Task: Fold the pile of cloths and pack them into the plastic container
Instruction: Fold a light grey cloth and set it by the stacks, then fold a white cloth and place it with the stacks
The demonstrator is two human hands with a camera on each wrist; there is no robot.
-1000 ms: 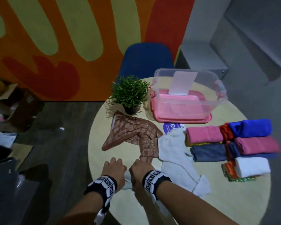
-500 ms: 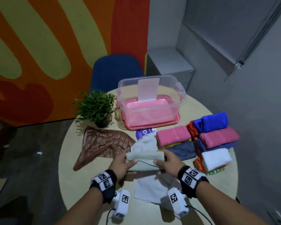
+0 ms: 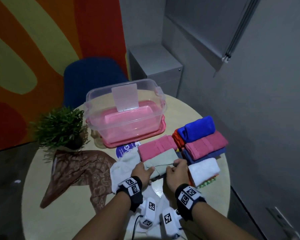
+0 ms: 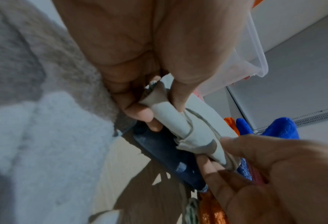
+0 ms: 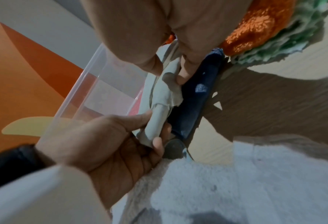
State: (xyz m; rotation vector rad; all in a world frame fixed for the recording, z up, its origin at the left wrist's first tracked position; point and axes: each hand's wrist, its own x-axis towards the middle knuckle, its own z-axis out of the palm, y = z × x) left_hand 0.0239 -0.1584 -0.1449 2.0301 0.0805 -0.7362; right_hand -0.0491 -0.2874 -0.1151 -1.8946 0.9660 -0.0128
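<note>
A folded pale grey cloth is held at both ends, lying over a dark blue folded cloth just in front of a pink folded cloth. My left hand pinches its left end between thumb and fingers. At the other end my right hand pinches it too, fingers curled under the edge. The clear plastic container stands on its pink lid at the back of the table. An unfolded white fluffy cloth and a brown patterned cloth lie to the left.
Folded cloths are stacked at the right: blue, pink, white, with orange and green ones beneath. A potted plant stands left of the container. The round table ends close behind the stacks; a blue chair is beyond.
Both hands have carried the folded grey cloth forward and to the right, from above the white cloth down onto the dark blue folded cloth beside the pink one.
</note>
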